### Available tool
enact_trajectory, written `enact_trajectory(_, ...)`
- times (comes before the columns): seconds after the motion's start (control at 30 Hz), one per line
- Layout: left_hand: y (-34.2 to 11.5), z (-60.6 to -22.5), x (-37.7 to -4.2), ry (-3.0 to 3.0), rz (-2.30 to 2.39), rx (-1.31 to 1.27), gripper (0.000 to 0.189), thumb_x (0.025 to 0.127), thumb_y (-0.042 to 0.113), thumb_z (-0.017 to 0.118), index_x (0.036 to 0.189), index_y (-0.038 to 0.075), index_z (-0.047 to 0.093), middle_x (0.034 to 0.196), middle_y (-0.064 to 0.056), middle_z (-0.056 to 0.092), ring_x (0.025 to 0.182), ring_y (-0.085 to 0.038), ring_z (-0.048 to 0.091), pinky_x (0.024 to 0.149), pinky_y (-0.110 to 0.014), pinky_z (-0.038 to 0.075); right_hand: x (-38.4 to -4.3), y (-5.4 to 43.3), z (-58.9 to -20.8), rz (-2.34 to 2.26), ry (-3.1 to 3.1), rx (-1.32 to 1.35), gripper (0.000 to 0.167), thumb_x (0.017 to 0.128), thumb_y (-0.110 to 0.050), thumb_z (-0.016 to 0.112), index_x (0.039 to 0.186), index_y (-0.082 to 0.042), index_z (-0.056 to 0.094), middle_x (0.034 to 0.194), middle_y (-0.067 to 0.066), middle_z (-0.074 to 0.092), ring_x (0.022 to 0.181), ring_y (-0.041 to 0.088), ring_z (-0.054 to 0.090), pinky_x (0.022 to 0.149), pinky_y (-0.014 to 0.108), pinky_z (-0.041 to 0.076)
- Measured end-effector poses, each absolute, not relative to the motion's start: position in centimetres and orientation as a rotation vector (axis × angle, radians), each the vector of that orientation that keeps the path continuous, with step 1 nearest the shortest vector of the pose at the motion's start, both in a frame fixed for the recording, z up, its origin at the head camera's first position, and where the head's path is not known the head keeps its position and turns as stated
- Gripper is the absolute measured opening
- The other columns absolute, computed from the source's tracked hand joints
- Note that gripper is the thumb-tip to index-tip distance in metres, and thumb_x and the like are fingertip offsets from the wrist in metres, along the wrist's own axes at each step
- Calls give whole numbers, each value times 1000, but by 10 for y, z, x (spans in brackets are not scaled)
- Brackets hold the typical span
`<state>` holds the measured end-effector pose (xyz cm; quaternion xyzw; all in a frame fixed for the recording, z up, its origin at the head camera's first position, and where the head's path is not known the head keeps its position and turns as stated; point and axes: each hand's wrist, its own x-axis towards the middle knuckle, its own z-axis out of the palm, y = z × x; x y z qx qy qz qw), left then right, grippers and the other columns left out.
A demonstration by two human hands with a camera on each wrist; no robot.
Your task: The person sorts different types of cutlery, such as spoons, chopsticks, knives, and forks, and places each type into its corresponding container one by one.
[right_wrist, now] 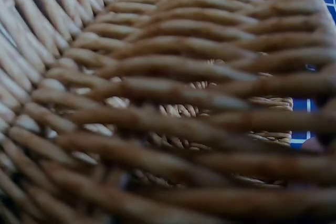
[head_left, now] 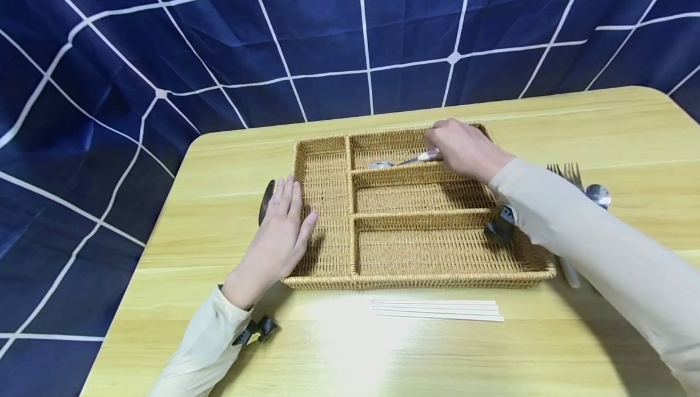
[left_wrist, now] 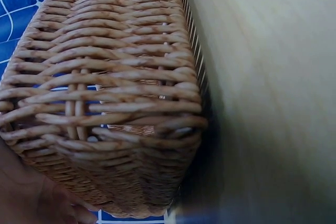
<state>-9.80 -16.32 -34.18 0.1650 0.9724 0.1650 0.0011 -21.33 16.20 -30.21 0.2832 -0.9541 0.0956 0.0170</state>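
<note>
A wicker cutlery tray [head_left: 426,279] with several compartments stands on the table. My right hand [head_left: 465,148] reaches into its back compartment, fingers curled at the pale handle of a spoon [head_left: 380,165], whose bowl points left. The fingertips are hidden behind the hand. My left hand [head_left: 276,236] lies with straight fingers along the tray's left rim, thumb over the long left compartment. In the left wrist view, part of this hand [left_wrist: 31,195] shows beside the woven wall [left_wrist: 115,77]. Woven wicker [right_wrist: 173,87] fills the right wrist view, and the spoon is out of sight there.
Several white chopsticks [head_left: 437,310] lie in front of the tray. To its right, forks [head_left: 572,173] and another spoon [head_left: 598,194] are partly covered by my right sleeve. A dark rounded object [head_left: 266,202] sits beside my left fingers. A blue checked cloth [head_left: 410,32] hangs behind the table.
</note>
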Motion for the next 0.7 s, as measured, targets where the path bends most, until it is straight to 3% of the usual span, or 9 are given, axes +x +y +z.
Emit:
enact_trajectory(0.37, -162, -342, -97, 3052, 505, 539, 69, 106, 40, 28, 149, -11, 13, 157, -27, 3, 146, -37, -3, 118, -52, 10, -217, 165, -303, 320, -3013, 856, 38, 64, 24, 55, 93, 2, 65, 89, 17, 62, 81, 34, 62, 69, 48, 55)
enact_trajectory(0.7, -162, -340, -97, 3059, 528, 532, 64, 106, 35, 27, 149, -11, 13, 157, -26, 1, 146, -34, -6, 118, -50, 6, -218, 186, -279, 396, -2953, 903, 23, 70, 11, 72, 92, 7, 67, 86, 19, 68, 79, 33, 63, 77, 51, 52)
